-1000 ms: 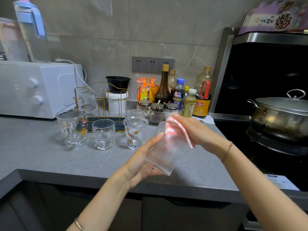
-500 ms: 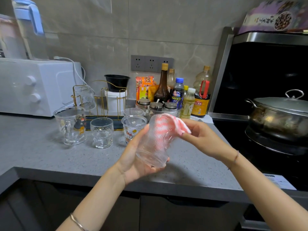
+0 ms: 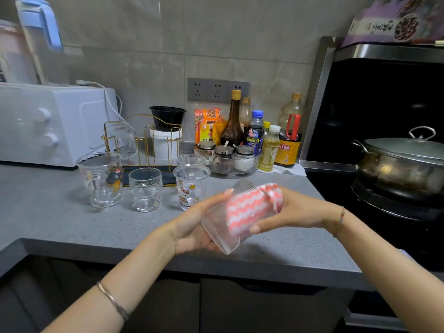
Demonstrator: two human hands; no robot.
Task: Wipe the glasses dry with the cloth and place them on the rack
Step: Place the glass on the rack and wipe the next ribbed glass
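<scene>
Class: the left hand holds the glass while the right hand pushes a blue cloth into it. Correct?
No: the head view shows the cloth is red and white, not blue. The left hand holds the glass; the right hand pushes the cloth in.

Bare tabletop [image 3: 60, 219] lies open at front left. A row of upright glasses [image 3: 145, 188] stands just before the rack [image 3: 167, 178], barring its front; bottles [image 3: 232, 126] crowd its right side.

- cloth [image 3: 272, 197]: mostly inside the ribbed glass [image 3: 216, 229], seen only through its wall.
- left hand [image 3: 189, 227]: fingers mostly hidden behind the glass.
- pot [image 3: 396, 169], right of the glass: cut by the frame edge.
- jug [image 3: 40, 39], far up-left of the glass: blurred, top cut off.
</scene>
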